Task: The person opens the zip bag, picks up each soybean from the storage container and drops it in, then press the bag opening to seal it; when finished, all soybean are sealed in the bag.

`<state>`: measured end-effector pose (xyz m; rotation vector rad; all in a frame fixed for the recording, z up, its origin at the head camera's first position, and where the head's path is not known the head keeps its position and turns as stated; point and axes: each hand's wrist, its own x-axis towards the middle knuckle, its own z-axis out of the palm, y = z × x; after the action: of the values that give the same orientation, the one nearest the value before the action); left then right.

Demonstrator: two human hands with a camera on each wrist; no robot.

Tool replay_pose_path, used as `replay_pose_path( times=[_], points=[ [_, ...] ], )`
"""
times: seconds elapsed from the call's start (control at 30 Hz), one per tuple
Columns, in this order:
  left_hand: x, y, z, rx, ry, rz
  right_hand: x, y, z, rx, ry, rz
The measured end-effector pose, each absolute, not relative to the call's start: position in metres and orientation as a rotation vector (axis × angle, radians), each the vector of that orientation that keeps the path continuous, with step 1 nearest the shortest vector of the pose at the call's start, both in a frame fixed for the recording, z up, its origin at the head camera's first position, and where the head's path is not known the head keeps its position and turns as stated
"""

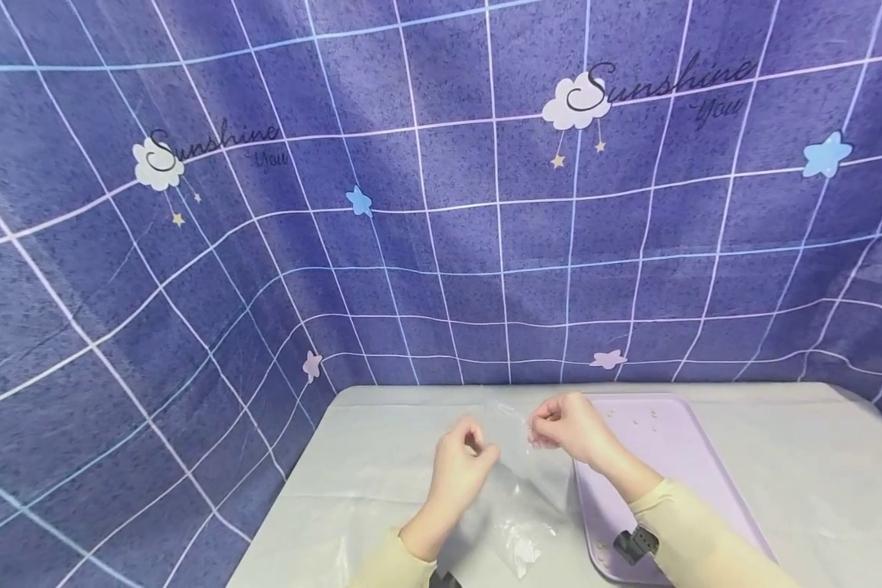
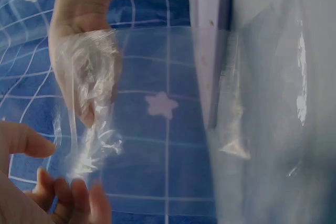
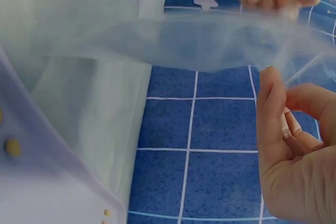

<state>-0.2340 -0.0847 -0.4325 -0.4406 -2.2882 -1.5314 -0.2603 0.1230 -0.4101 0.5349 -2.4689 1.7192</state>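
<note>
A clear plastic bag [image 1: 518, 490] hangs between the two hands, with a bright whitish patch near its bottom in the head view. My right hand [image 1: 569, 425] pinches the bag's gathered upper edge between thumb and fingers. In the left wrist view the bag's film [image 2: 168, 156] is see-through, and it bunches into creases at the right hand [image 2: 86, 19]. My left hand [image 1: 461, 465] is beside the bag on the left; its thumb [image 2: 37, 142] stands apart from its loosely bent fingers [image 2: 65, 198], nothing held between them.
A lavender tray [image 1: 676, 465] lies on the right, under the right forearm, with several small yellowish pieces scattered on it. A pale grey cloth covers the table [image 1: 367, 457]. Behind and to the left hangs a blue gridded curtain [image 1: 441, 245] with stars and clouds.
</note>
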Motion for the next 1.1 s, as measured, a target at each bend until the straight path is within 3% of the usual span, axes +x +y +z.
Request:
replay_pose_path(
  times=[0.27,0.47,0.63,1.1],
  points=[
    [-0.260,-0.087,-0.422,-0.861,-2.123,-1.034,-0.263,0.123,-0.414,0.662,-2.447,1.718],
    [-0.280,-0.088,-0.410,-0.922,-2.268,-0.967,-0.262,0.126,-0.412,0.680,-2.444,1.780],
    [-0.283,-0.090,-0.414,-0.940,-2.385,-0.873,-0.263,0.127,-0.413,0.688,-2.448,1.832],
    [-0.286,-0.103,-0.424,-1.483,-2.186,-0.696,-0.267,0.134,-0.414,0.620,-2.522,1.800]
  ],
)
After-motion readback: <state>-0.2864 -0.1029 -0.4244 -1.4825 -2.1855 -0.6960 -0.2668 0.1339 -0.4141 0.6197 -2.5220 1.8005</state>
